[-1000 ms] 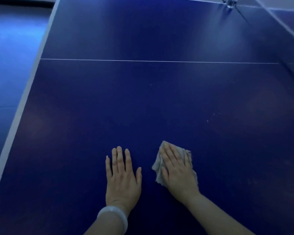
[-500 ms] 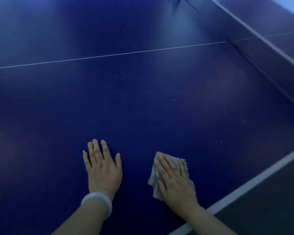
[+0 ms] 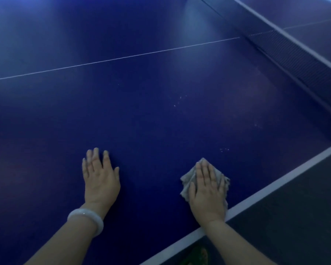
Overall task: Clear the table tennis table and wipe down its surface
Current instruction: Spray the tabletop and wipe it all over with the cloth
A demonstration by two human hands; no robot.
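The dark blue table tennis table (image 3: 141, 121) fills the view. My right hand (image 3: 207, 192) lies flat with straight fingers on a crumpled grey cloth (image 3: 187, 180), pressing it onto the surface close to the table's white edge line (image 3: 275, 185). My left hand (image 3: 100, 178) rests palm down on the bare surface to the left, fingers spread, with a white bangle (image 3: 86, 220) on its wrist. Small pale specks (image 3: 180, 101) dot the surface ahead of the cloth.
The net (image 3: 294, 54) runs along the upper right, with the other table half beyond it. A thin white centre line (image 3: 122, 58) crosses the surface. Dark floor lies past the near-right edge, where a green shoe (image 3: 196, 255) shows.
My right hand has slid the cloth to the right, towards the table's edge line. The view has swung right, bringing the net and edge closer. My left hand stays flat on the surface.
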